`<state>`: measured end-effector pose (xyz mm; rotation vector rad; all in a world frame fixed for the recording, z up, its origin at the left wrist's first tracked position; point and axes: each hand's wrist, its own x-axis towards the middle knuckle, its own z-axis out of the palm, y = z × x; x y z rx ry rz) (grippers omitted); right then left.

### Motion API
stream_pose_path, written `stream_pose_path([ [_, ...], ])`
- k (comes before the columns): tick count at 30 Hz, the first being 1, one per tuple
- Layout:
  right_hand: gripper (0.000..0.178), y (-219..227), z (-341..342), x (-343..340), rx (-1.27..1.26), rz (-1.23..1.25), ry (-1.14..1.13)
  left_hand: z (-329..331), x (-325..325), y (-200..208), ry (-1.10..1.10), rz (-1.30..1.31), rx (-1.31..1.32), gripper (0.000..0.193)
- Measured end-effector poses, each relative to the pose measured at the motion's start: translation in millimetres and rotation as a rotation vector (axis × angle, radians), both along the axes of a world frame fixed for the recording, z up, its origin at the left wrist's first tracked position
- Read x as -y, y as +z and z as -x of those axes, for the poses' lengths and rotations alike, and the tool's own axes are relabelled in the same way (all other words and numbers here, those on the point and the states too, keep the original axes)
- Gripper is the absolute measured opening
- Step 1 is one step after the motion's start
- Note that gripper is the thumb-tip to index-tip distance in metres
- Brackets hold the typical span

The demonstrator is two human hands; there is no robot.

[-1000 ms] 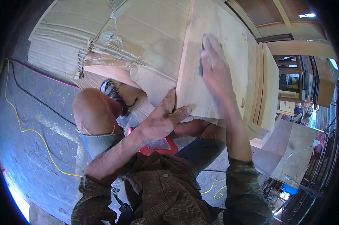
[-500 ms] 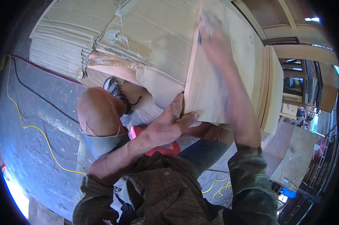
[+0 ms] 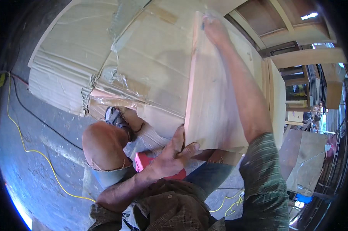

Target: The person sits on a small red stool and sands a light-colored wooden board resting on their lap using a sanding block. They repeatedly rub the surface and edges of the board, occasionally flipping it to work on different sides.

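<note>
A pale wooden board (image 3: 210, 104) lies before me, its long left edge facing the cardboard. My left hand (image 3: 174, 152) grips the board's near left corner, thumb on the top face and a finger along the side edge. Stretched far forward, my right hand (image 3: 216, 31) is at the far end of the same edge. Its fingers are closed round a small dark pad (image 3: 202, 25), mostly hidden by the hand and too little shown to name exactly. Large sheets of cardboard (image 3: 151, 54) with torn tape spread beneath and left of the board.
More wooden boards (image 3: 276, 100) stand close on the right, beside a timber frame (image 3: 312, 57). A red plastic object (image 3: 143, 159) sits below my left forearm. A yellow cord (image 3: 47, 161) and a black cable (image 3: 47, 115) cross the concrete floor (image 3: 66, 134) at left.
My right hand has slid to the far end of the board's edge. My left hand still grips the near corner. The view has shifted, so the board appears lower.
</note>
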<state>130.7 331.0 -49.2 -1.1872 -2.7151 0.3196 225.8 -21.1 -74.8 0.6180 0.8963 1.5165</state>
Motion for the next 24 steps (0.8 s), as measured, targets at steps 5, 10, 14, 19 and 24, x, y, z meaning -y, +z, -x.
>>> stream_pose_path([
  [5, 0.045, -2, -81, 86, -0.213, -0.074, 0.335, -2, 2, 3, 0.027, 0.0, 0.031, 0.047],
  [10, 0.044, 25, -193, 231, -0.065, -0.002, 0.519, -3, 0, -5, 0.02, -0.004, 0.841, 0.052],
  [14, 0.043, 30, -212, 248, -0.03, 0.034, 0.552, -7, 4, -6, 0.045, 0.214, 0.522, 0.041],
  [19, 0.048, 1, -126, 135, 0.044, 0.165, 0.269, -5, 0, -14, 0.036, 0.041, 0.311, 0.043],
  [24, 0.042, -18, -44, 70, -0.303, -0.162, 0.322, -5, -5, -13, 0.052, 0.0, 0.561, 0.055],
])
